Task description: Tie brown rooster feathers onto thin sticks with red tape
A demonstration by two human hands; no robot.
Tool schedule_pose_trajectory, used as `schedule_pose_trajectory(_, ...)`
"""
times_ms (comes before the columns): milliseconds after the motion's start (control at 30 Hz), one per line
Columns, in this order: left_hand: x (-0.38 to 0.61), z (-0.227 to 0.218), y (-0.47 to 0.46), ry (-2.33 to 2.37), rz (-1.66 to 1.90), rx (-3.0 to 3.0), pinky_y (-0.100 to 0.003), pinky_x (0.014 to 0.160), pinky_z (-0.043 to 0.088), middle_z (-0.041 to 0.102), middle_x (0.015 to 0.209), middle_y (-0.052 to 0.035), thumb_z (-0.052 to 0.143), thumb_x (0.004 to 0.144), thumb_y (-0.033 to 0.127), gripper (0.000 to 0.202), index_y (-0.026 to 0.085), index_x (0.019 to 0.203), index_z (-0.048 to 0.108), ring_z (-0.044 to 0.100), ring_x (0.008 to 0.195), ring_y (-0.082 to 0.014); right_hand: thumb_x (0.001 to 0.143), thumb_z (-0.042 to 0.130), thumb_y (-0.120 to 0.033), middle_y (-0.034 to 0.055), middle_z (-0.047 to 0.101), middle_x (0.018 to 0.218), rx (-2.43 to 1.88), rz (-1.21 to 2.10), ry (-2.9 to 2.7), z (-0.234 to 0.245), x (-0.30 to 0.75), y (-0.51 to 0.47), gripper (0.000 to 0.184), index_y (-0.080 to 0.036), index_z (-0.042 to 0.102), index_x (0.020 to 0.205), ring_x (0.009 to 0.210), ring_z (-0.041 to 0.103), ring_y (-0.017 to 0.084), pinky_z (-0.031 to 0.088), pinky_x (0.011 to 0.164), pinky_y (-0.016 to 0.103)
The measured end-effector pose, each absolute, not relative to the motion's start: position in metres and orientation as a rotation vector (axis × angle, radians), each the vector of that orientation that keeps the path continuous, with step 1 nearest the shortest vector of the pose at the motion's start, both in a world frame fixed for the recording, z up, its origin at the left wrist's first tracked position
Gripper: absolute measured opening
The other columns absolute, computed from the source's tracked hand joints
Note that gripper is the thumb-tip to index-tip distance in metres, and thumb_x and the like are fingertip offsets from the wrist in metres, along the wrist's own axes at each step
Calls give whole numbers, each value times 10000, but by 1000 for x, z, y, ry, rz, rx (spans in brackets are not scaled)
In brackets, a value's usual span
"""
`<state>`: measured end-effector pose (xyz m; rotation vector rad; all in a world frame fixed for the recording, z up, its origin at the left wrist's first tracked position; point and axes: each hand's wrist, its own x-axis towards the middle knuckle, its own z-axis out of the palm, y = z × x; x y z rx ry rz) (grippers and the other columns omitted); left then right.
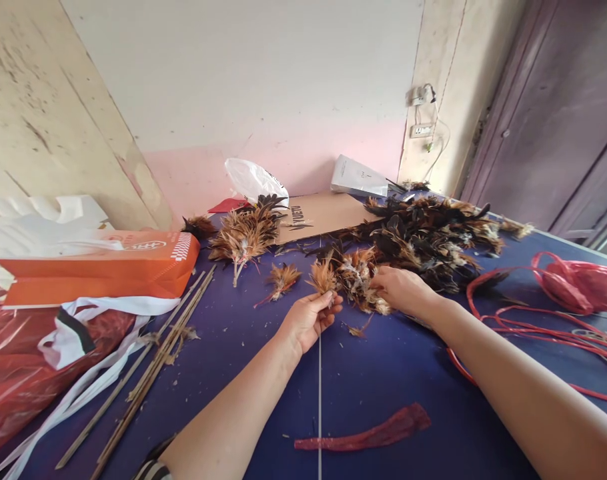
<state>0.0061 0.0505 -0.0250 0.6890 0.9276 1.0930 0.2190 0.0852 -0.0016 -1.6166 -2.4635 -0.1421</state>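
Observation:
My left hand (309, 319) is closed on a small bunch of brown feathers (323, 275), held just above the dark blue table (383, 373). My right hand (401, 290) reaches into the near edge of a large heap of black and brown feathers (428, 237), fingers curled into the loose feathers there. Two tied feather bundles lie to the left: a small one (283, 279) and a bigger one (244, 235).
Thin wooden sticks (153, 367) lie at the left beside an orange bag (103, 267) and red plastic (18, 367). Red string (533, 327) and its pink roll (581, 283) sit at the right. A red strip (368, 437) lies near me. Cardboard (323, 213) lies at the back.

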Motion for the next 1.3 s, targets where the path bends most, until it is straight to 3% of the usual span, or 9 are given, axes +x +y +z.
schedule_pose_trajectory(100, 6, -25, 50, 923, 1093, 689, -150, 467, 462, 663, 779, -84, 627, 707, 165, 88, 96, 760, 640, 615, 615, -102, 742, 457, -167, 73, 610, 829, -1537, -156, -2448, -1, 222, 86, 206, -185, 662, 759, 763, 564, 160, 378, 666, 234)
schedule_pose_trajectory(233, 6, -25, 50, 919, 1083, 689, -149, 461, 459, 660, 776, -84, 632, 703, 166, 89, 90, 748, 636, 612, 612, -99, 718, 478, -207, 34, 626, 785, -1458, -3, -2279, 7, 226, 87, 168, -182, 638, 760, 717, 563, 143, 387, 658, 225)
schedule_pose_trajectory(433, 8, -26, 50, 911, 1076, 697, -153, 469, 456, 662, 787, -85, 636, 702, 176, 99, 96, 761, 636, 616, 622, -105, 712, 488, -276, -22, 560, 481, -1489, 623, -1965, 11, 228, 87, 177, -157, 595, 787, 429, 484, 98, 363, 446, 204)
schedule_pose_trajectory(667, 9, -24, 48, 908, 1073, 706, -162, 479, 456, 666, 793, -91, 632, 703, 174, 86, 102, 749, 637, 619, 635, -115, 659, 616, -299, -17, 548, 552, -1218, 1203, -1412, 16, 234, 90, 191, -179, 511, 764, 462, 512, 86, 383, 426, 192)
schedule_pose_trajectory(800, 9, -23, 47, 913, 1096, 731, -166, 497, 456, 667, 835, -94, 635, 698, 185, 96, 110, 757, 644, 619, 665, -119, 644, 635, -318, -33, 528, 554, -1062, 1435, -1392, 18, 227, 83, 208, -176, 490, 689, 417, 436, 50, 300, 374, 166)
schedule_pose_trajectory(967, 8, -16, 46, 929, 1187, 993, -170, 542, 457, 654, 953, -113, 656, 674, 258, 194, 116, 804, 671, 611, 774, -150, 642, 616, -323, -60, 453, 431, -1186, 1447, -1633, 15, 211, 74, 205, -144, 566, 728, 352, 327, 28, 201, 348, 156)
schedule_pose_trajectory(1100, 10, -11, 42, 893, 1158, 1172, -213, 605, 474, 662, 940, -106, 661, 660, 299, 256, 127, 849, 682, 607, 809, -177, 639, 587, -305, -38, 509, 452, -1295, 1238, -1924, 18, 199, 65, 184, -134, 614, 700, 382, 377, 51, 268, 381, 176)
schedule_pose_trajectory(1300, 15, -11, 35, 901, 1001, 1264, -248, 612, 485, 687, 756, -77, 668, 642, 286, 227, 126, 801, 698, 616, 666, -159, 641, 524, -230, -24, 572, 538, -1206, 948, -2312, 20, 189, 59, 145, -138, 637, 639, 488, 461, 86, 335, 462, 192)
